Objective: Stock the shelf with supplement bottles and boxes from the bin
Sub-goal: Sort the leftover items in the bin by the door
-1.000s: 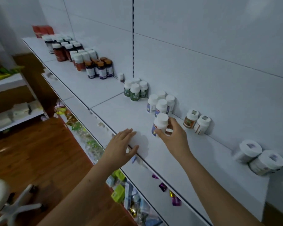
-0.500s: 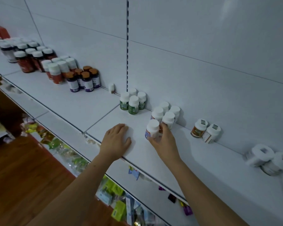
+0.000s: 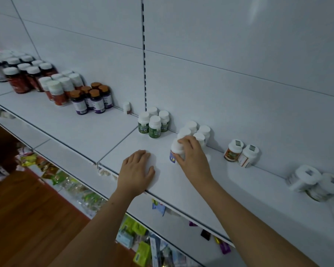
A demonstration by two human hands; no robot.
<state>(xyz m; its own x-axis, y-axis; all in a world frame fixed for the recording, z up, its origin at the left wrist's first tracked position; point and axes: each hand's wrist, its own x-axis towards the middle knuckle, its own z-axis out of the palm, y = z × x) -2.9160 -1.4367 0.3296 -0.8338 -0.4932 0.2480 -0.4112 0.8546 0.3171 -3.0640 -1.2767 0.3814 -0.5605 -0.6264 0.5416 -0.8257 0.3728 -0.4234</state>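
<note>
The right hand (image 3: 193,158) pinches a white-capped bottle (image 3: 175,151) by cap and side, seating it at seven o'clock of its matching cluster (image 3: 194,131) (like with like, I'd guess), while the left hand (image 3: 137,171) rests flat, fingers together, steadying on the shelf (image 3: 229,189).

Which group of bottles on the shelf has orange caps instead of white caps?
The purple-label bottles on the left shelf section, standing beside the red-label ones. Their caps are orange-brown; every other group, including the green-label bottles, has white caps.
</note>
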